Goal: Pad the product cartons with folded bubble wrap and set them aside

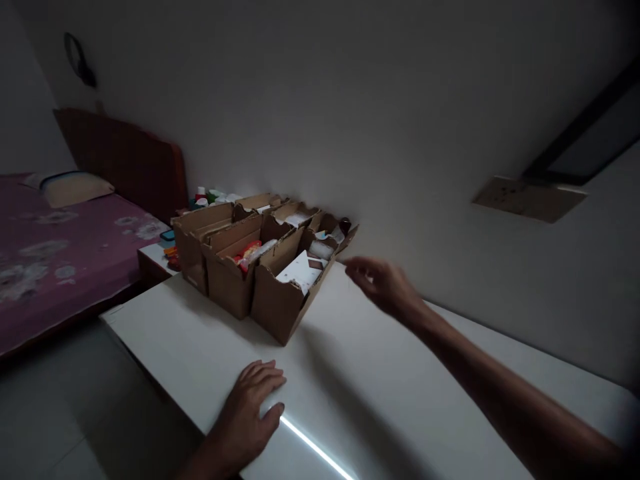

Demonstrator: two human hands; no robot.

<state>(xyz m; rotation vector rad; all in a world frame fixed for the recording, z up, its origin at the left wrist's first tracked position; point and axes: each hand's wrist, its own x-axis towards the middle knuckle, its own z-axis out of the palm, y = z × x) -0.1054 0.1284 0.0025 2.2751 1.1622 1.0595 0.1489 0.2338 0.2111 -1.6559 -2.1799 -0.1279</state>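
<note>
Bed (60, 267) fills the far left, purple sheet, one pillow (73, 189) by the headboard (125, 163). Next along I see the white table (380, 393), and on its near edge my left hand (250, 410) lies flat, palm down, fingers loosely spread, holding nothing; it seems to brace me.

Past it stand the boxes (250, 267): I count three open cardboard ones side by side in the front row, touching each other, with at least two more flaps behind them against the wall. How many sit at the back I cannot tell in this dim light. The middle box (235, 273) shows something red, the right box (287, 293) holds white cards or packets. A few small bottles (205, 195) stand behind the left one, number unclear.

My right hand (383, 283) hovers above the table just beside the right box's far corner, fingers half curled and apart, gripping nothing.

To do this reach well, I judge I should come in over the rim rather than against the flap, since the cardboard looks light and would slide. Keeping the left palm planted would steady me.

On the right wall hangs one socket plate (527, 198).
</note>
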